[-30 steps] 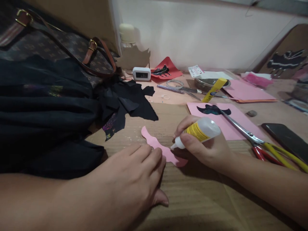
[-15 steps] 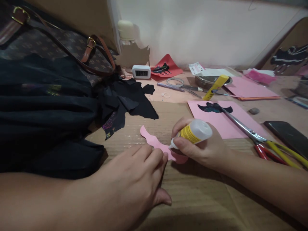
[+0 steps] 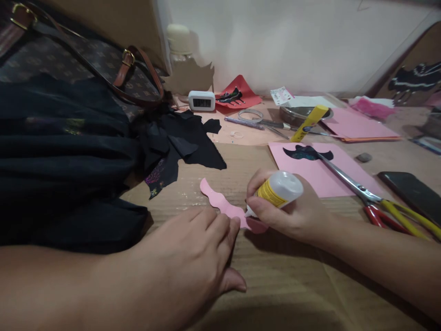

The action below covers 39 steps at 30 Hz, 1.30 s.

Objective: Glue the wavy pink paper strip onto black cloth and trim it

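Observation:
A wavy pink paper cutout lies on brown cardboard in front of me. My left hand holds it down, its fingers bent and close together, the thumb sticking out to the side. Wrapped in my right hand is a glue bottle with a yellow label, tilted nozzle-down. The nozzle tip meets the cutout's surface, just beyond my left fingertips; any glue coming out is too small to make out. Part of the cutout is hidden under both hands.
Red-and-yellow-handled scissors rest across a pink sheet bearing a black moustache-shaped piece. A phone lies at right. Black fabric covers the left side. Behind are a glue stick, a metal bowl and a digital clock.
The bottle's nozzle has shifted slightly right and toward me along the cutout. My left hand keeps its place, and the view has tilted a little.

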Available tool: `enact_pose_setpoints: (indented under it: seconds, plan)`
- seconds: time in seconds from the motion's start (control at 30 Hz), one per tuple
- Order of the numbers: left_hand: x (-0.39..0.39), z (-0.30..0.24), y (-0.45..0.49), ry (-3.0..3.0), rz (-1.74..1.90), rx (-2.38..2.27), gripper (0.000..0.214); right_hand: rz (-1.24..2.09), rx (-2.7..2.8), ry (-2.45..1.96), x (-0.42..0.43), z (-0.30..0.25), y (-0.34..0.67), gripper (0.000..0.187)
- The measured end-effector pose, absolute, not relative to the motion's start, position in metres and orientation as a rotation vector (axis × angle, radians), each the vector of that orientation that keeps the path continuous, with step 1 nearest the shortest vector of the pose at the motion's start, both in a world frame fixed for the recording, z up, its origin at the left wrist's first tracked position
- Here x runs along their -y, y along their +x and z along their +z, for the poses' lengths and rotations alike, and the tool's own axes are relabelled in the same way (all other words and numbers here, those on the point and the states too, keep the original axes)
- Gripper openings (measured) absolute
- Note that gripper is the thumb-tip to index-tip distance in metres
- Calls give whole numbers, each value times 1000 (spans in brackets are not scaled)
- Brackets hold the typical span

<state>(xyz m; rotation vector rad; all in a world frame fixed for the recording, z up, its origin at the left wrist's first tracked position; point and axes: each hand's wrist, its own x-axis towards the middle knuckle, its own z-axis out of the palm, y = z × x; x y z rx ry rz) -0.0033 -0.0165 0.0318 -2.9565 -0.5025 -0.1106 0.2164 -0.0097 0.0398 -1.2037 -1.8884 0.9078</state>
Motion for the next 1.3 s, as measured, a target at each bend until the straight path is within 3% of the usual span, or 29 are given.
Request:
enact_pose_setpoints:
  seconds: [0.63, 1.1, 1.3]
  plan:
    - [15, 30, -3, -2949, -142, 485, 70, 887, 1931, -1165, 11, 39, 219, 14]
    - [15, 39, -1, -2910, -139, 452, 69, 871, 2012, -1127, 8, 39, 221, 29]
    - [13, 40, 0, -2866, -174, 422, 70, 868, 1984, -1191, 9, 40, 222, 23]
